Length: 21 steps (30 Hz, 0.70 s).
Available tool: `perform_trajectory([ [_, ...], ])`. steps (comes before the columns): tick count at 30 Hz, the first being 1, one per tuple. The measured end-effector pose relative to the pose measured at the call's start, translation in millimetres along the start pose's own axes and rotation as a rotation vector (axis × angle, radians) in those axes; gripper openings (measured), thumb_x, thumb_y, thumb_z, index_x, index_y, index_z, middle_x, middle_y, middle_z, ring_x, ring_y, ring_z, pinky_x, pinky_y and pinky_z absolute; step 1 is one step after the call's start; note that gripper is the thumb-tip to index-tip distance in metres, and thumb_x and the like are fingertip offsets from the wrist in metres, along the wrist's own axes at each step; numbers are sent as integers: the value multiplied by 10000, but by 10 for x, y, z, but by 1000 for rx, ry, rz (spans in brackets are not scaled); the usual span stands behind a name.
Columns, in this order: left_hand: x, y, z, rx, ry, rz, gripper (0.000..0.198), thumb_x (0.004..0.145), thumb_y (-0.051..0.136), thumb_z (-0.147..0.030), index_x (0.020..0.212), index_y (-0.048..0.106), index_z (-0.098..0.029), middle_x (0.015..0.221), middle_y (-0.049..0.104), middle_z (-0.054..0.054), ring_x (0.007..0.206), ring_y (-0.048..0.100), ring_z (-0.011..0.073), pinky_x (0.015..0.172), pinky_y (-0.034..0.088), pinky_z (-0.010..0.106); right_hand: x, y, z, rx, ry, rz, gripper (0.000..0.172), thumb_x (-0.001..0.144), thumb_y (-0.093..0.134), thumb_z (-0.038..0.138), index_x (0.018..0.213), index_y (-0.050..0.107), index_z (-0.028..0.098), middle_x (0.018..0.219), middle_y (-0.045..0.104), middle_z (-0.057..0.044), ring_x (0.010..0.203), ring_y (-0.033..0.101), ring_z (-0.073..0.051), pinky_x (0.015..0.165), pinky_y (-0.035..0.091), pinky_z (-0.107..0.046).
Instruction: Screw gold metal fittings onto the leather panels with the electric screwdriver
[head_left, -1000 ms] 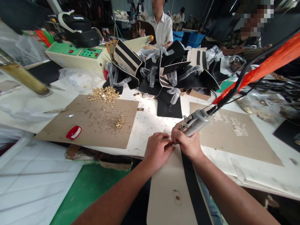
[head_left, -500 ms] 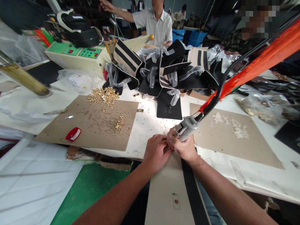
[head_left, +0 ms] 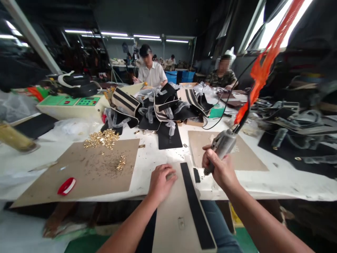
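Note:
My right hand (head_left: 220, 169) is closed around a grey powered hand tool (head_left: 221, 147) held tip down, a black cable and orange cord (head_left: 260, 68) rising from its top. My left hand (head_left: 160, 181) rests curled on a beige panel with a black stripe (head_left: 181, 211), which hangs over the near table edge; something small may be pinched in the fingers, too hidden to name. The tool's tip hovers just right of the stripe, above the white table (head_left: 160, 151).
A brown board (head_left: 86, 172) on the left bears gold fittings (head_left: 101, 138) and a red tape piece (head_left: 66, 186). Another board (head_left: 237, 158) lies right. Black-and-beige panels (head_left: 160, 109) are piled behind, beside a green-topped machine (head_left: 71, 105). Two people sit across the table.
My right hand lifted the tool away to the right of my left hand. The camera tilted up, showing more of the room. My left hand stayed on the panel.

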State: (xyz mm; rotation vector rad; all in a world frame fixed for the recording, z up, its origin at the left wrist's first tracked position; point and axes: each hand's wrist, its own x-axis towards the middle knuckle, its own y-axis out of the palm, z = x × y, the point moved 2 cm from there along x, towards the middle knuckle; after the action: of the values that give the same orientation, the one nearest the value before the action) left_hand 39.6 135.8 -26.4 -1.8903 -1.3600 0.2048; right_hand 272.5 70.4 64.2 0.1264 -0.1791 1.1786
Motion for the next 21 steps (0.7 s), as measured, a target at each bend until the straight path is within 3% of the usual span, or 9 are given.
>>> perform_trajectory([
  [3,38,-30,16,-14,46,-3,109,864,772,-218,960,811,-249,1152,772,67,1128,691,305,1020,532,502,-403,-597,-230,-378,258,-170,554,838,725,708,972,698,171,639,646,-23,612,602,-217,554,456,-318],
  [4,52,-33,30,-18,58,0,102,863,759,-226,947,811,-250,1146,773,67,1121,694,308,1015,535,507,-531,-769,-344,-478,279,-203,542,834,711,710,946,684,180,666,663,-32,655,629,-238,594,477,-333],
  [7,89,-25,84,-31,65,2,101,853,732,-268,918,809,-263,1136,776,59,1126,692,319,1022,526,519,-817,-1168,-674,-697,215,-254,486,875,618,678,995,638,207,784,707,-56,768,678,-287,709,510,-378],
  [11,90,-15,84,-46,61,-11,114,829,733,-302,906,803,-257,1125,780,67,1133,691,331,1034,520,534,-1033,-1469,-869,-821,147,-314,512,926,498,662,1131,614,207,994,731,-130,954,701,-349,869,528,-461],
  [14,49,-15,46,-39,52,-14,121,823,737,-279,917,805,-247,1132,784,72,1144,690,318,1059,519,524,-1181,-1564,-802,-909,40,-386,598,900,503,707,1130,652,175,1125,700,-194,1101,664,-411,983,507,-559],
  [18,-16,-24,33,-59,43,-11,163,797,763,-220,948,817,-251,1174,790,68,1181,692,294,1086,533,490,-1466,-1463,-561,-880,-165,-616,763,881,600,727,1372,620,143,1409,598,-242,1319,563,-441,1116,445,-611],
  [19,-29,-25,36,-68,43,-12,183,792,770,-211,964,819,-252,1188,790,68,1188,693,290,1086,539,481,-1526,-1369,-512,-808,-161,-599,747,879,628,718,1374,629,158,1397,616,-223,1287,591,-419,1107,464,-582],
  [21,-48,-22,38,-84,43,-24,219,789,780,-204,999,817,-252,1207,787,71,1199,692,287,1087,547,477,-1590,-1082,-474,-581,0,-386,668,881,664,707,1305,677,192,1242,708,-165,1120,678,-357,1016,533,-500],
])
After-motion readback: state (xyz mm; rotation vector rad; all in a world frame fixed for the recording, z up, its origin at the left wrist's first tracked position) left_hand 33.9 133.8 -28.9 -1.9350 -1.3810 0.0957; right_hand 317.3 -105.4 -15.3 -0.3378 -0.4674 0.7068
